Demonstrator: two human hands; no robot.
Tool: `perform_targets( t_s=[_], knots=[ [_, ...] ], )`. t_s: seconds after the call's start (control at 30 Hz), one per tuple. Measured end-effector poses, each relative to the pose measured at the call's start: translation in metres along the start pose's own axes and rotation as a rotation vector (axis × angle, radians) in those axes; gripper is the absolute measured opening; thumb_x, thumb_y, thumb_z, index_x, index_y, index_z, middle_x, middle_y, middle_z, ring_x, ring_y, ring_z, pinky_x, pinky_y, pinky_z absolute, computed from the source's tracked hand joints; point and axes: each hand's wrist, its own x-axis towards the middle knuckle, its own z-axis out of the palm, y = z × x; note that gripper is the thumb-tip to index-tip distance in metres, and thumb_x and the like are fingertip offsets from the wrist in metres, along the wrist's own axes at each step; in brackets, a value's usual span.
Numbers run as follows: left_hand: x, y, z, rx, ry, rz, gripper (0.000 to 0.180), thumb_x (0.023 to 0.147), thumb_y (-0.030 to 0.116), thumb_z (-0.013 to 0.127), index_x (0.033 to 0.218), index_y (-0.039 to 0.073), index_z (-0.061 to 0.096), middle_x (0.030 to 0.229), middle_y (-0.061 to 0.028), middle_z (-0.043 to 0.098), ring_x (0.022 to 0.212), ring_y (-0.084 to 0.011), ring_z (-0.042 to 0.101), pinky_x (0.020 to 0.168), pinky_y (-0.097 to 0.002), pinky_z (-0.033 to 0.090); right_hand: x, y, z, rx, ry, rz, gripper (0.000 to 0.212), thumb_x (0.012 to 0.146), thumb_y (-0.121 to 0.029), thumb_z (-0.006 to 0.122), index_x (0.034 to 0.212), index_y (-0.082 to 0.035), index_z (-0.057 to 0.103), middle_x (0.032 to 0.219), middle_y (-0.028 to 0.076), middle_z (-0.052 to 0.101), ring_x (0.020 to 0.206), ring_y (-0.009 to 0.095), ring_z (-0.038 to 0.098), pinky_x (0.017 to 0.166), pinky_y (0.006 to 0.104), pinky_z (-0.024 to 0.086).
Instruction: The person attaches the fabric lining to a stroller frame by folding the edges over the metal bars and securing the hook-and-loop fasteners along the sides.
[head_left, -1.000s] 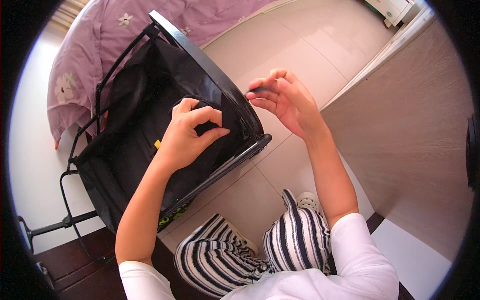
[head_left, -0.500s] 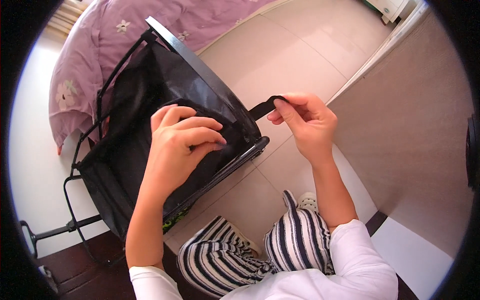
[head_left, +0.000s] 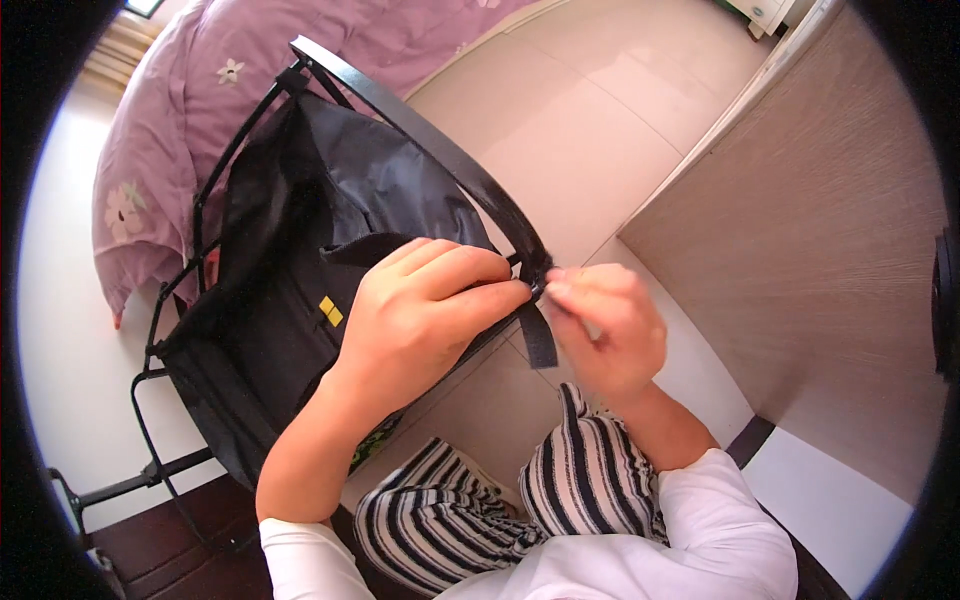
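Observation:
A black fabric bag (head_left: 270, 310) hangs in a black metal frame with a handle bar (head_left: 420, 130) across its far right side. At the bar's near right corner, my left hand (head_left: 420, 310) reaches over the bag with thumb and forefinger pinched together. My right hand (head_left: 615, 325) meets it there from the right, fingers closed at the same corner. What each pinch holds is too small and covered to make out. A short black strap (head_left: 540, 338) hangs down from the corner between my hands. Inside the bag lies a small yellow tag (head_left: 331, 311).
A bed with a purple flowered cover (head_left: 250, 130) stands beyond the frame. To the right rises a brown wood panel (head_left: 800, 230). Pale floor tiles (head_left: 560, 110) run between them. My striped trousers (head_left: 590, 470) show below, and a dark wooden surface (head_left: 160, 550) is at lower left.
The strap, stretched out to the right in my right hand before, now hangs down at the corner. My right hand moved down and left to the frame; my left hand moved right to meet it.

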Motion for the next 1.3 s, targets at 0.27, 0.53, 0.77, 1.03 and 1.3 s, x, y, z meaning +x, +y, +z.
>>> perform_targets(
  t_s=[0.27, 0.53, 0.77, 1.03, 1.3],
  knots=[
    [0.000, -0.005, -0.029, -0.240, -0.270, -0.200, 0.014, 0.068, 0.009, 0.070, 0.080, 0.004, 0.065, 0.091, -0.0089, 0.065, 0.082, -0.0255, 0.062, 0.073, -0.0333, 0.049, 0.003, -0.010, 0.010, -0.132, -0.081, -0.131, 0.029, 0.058, 0.002, 0.069, 0.086, -0.005, 0.066, 0.087, 0.003, 0.063, 0.071, 0.017, 0.055, 0.064, 0.0286, 0.040],
    [-0.011, -0.006, -0.025, -0.362, -0.203, -0.247, 0.015, 0.068, 0.010, 0.072, 0.082, 0.007, 0.067, 0.092, -0.0068, 0.066, 0.084, -0.0227, 0.059, 0.075, -0.0329, 0.048, 0.005, -0.024, 0.012, -0.200, -0.173, -0.067, 0.026, 0.060, -0.002, 0.069, 0.086, -0.006, 0.067, 0.083, 0.002, 0.061, 0.070, 0.018, 0.055, 0.062, 0.0300, 0.041],
    [-0.014, 0.001, -0.025, -0.461, -0.210, -0.366, 0.013, 0.071, 0.009, 0.070, 0.084, 0.007, 0.068, 0.095, -0.0101, 0.065, 0.085, -0.0253, 0.061, 0.075, -0.0334, 0.048, 0.012, -0.038, 0.004, -0.225, -0.323, 0.067, 0.036, 0.061, -0.014, 0.074, 0.095, -0.008, 0.065, 0.089, 0.005, 0.058, 0.075, 0.021, 0.055, 0.067, 0.0351, 0.041],
    [-0.011, 0.002, -0.025, -0.507, -0.269, -0.414, 0.015, 0.076, 0.011, 0.067, 0.089, 0.004, 0.067, 0.095, -0.0133, 0.065, 0.086, -0.0267, 0.063, 0.077, -0.0323, 0.050, 0.010, -0.032, 0.002, -0.222, -0.267, 0.034, 0.018, 0.076, -0.010, 0.066, 0.093, -0.005, 0.066, 0.086, 0.005, 0.060, 0.071, 0.021, 0.054, 0.069, 0.0335, 0.039],
    [-0.007, -0.001, -0.021, -0.746, -0.324, -0.724, 0.021, 0.085, 0.015, 0.062, 0.094, -0.004, 0.064, 0.088, -0.0100, 0.067, 0.082, -0.0113, 0.061, 0.073, -0.0249, 0.049, 0.006, -0.025, 0.002, -0.244, -0.249, 0.014, 0.023, 0.074, -0.011, 0.067, 0.096, -0.004, 0.066, 0.087, 0.006, 0.061, 0.071, 0.021, 0.055, 0.069, 0.0332, 0.039]
  ],
)
